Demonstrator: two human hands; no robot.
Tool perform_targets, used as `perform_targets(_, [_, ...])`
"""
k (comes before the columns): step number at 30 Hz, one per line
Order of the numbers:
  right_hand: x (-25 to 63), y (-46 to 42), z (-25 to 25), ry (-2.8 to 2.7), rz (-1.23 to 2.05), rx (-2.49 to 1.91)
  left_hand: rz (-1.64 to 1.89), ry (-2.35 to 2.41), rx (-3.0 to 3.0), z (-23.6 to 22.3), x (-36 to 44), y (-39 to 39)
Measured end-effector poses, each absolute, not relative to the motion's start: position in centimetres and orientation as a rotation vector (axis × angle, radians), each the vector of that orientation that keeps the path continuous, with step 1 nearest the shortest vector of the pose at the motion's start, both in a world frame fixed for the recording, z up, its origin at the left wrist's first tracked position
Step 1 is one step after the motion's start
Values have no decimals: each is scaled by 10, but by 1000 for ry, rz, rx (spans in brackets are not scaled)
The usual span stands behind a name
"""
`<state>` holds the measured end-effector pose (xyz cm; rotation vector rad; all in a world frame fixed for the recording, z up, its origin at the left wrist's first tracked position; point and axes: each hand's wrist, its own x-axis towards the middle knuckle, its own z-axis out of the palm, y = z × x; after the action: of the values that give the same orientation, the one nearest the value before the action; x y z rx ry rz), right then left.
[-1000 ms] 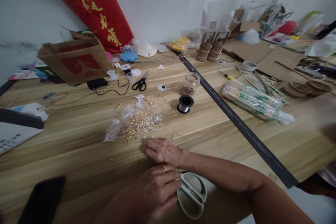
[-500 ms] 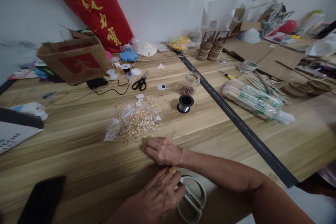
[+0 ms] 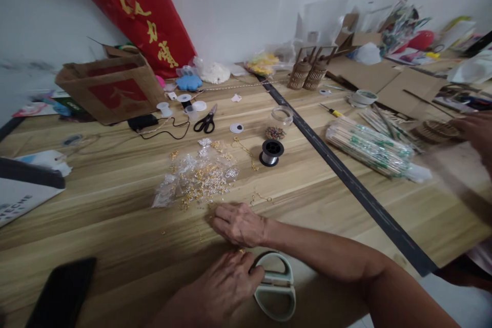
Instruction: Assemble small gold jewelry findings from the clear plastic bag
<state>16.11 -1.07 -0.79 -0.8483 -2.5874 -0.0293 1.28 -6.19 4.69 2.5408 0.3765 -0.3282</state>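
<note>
My left hand (image 3: 221, 292) is at the bottom of the view, fingers closed on the pale grey handles of a pair of scissors (image 3: 274, 287) at the table's near edge. My right hand (image 3: 239, 223) lies just beyond it, palm down on the wood with fingers flat and pointing left. Nothing shows in it. Right in front of its fingertips is a heap of small gold and silver findings on clear plastic bags (image 3: 196, 178). A short gold chain piece (image 3: 260, 197) lies beside the wrist.
Farther back lie a wire spool (image 3: 271, 152), bead jar (image 3: 280, 122), black scissors (image 3: 205, 120), brown paper bag (image 3: 109, 87) and bundled bamboo sticks (image 3: 371, 149). A dark phone (image 3: 61, 294) lies at the near left. Another person's blurred hand (image 3: 476, 133) reaches in at the right edge.
My left hand has shifted lower and turned the grey scissors so their handles face me more squarely. Another person's hand has come into view at the right. My right hand stays put.
</note>
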Motion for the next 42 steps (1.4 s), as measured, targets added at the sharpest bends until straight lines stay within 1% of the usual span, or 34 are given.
perform_targets(3, [162, -11, -7, -2586, -23, -847, -280, 418, 2491, 55, 9, -56])
perform_targets(5, [163, -11, -7, -2566, -16, -851, -184, 462, 2404, 68, 6, -49])
perform_targets(8, [163, -12, -7, -2514, -3, -834, 146, 488, 2276, 85, 0, -32])
perform_targets(11, [162, -12, -8, -2470, -52, -813, 569, 667, 2153, 88, -9, -11])
perform_targets(14, [160, -12, -6, -2448, -147, -754, 727, 975, 2068, 77, -18, 12])
perform_targets(18, [158, -14, -1, -2428, -196, -658, 617, 1103, 1969, 55, -28, 34])
perform_targets(22, [158, -15, 3, -2421, -228, -641, 344, 940, 1885, 38, -33, 42])
perform_targets(28, [158, -16, 0, -2448, -198, -649, 110, 729, 1826, 33, -37, 42])
perform_targets(36, [157, -18, 1, -2436, -189, -641, 102, 709, 1735, 43, -43, 38])
perform_targets(42, [156, -19, 1, -2398, -198, -624, 79, 685, 1625, 40, -43, 40])
